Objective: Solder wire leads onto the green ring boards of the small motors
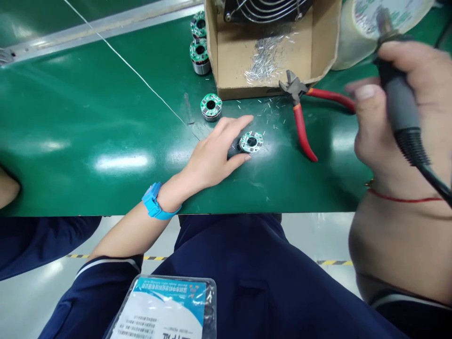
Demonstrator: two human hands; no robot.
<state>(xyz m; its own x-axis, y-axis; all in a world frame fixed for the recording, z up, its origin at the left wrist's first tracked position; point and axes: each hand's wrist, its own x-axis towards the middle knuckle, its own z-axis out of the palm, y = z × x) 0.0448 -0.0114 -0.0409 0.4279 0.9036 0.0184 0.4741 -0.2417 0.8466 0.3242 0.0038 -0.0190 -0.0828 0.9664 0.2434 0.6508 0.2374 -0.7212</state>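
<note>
My left hand [212, 157] rests on the green bench with thumb and index finger spread around a small motor stator with a round green circuit board [260, 142]. The thumb lies close to its near edge; whether it touches I cannot tell. A gap shows between the index finger and the board. Raised at the right, my right hand [420, 99] is wrapped round the grey handle of a soldering iron [400, 101], its tip end blurred and its cable hanging down. Another stator with a board [211, 113] stands just beyond my left hand.
Red-handled cutters [299, 125] lie with jaws against a cardboard box [229, 75] holding clipped wire bits [263, 61] and a fan [268, 10]. Several stators [201, 66] stand left of it. A tape roll [348, 42] and solder wire [141, 77] are nearby. Another person's elbow [7, 188] is far left.
</note>
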